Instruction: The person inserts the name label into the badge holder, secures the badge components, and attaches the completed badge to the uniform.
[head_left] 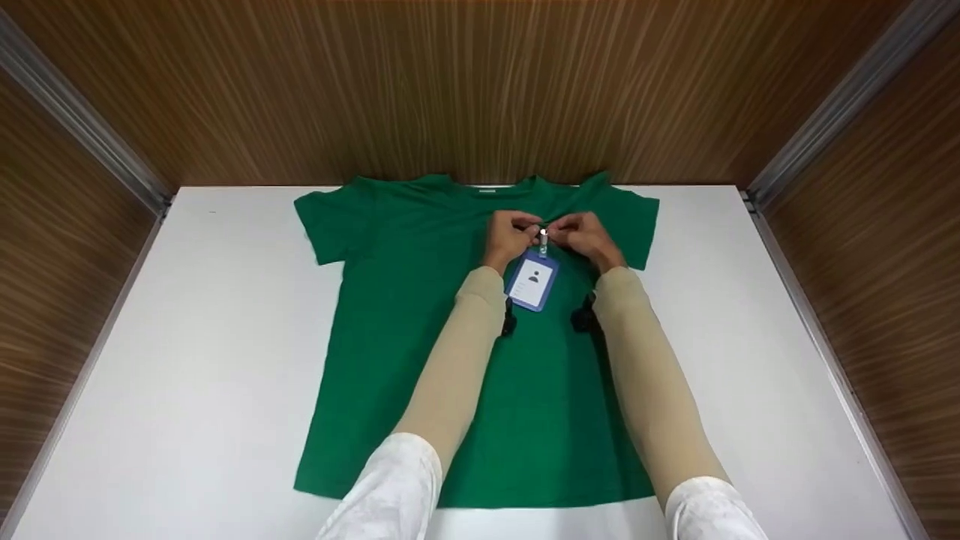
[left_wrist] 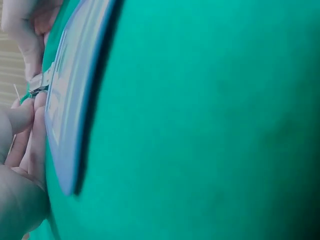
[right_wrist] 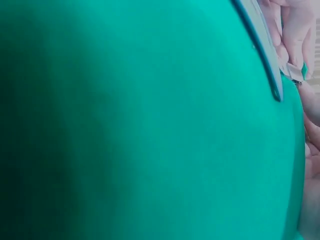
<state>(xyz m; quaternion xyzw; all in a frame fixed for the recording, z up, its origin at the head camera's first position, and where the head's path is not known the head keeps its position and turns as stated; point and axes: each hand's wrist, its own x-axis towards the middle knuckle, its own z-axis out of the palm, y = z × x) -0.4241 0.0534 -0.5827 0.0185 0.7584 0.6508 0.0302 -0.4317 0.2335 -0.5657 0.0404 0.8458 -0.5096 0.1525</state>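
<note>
A green T-shirt [head_left: 420, 345] lies spread flat, neck at the far side. On its upper right chest rests a blue-framed ID badge [head_left: 534, 281], tilted, with a clear strap and metal clip [head_left: 544, 238] above it. From the left, my left hand [head_left: 512, 234] pinches a bit of shirt cloth beside the clip. My right hand [head_left: 585, 234] meets it from the other side, thumb and forefinger pinching at the clip. In the left wrist view a small green fold rises by the clip [left_wrist: 39, 84]. The fingers partly hide what each one grips.
Under the shirt is a white table [head_left: 210, 360]. A wood-grain panel [head_left: 465, 90] stands behind it, and similar panels with metal edging flank both sides. Beside the badge, a small black device [head_left: 583, 313] hangs from the right wrist.
</note>
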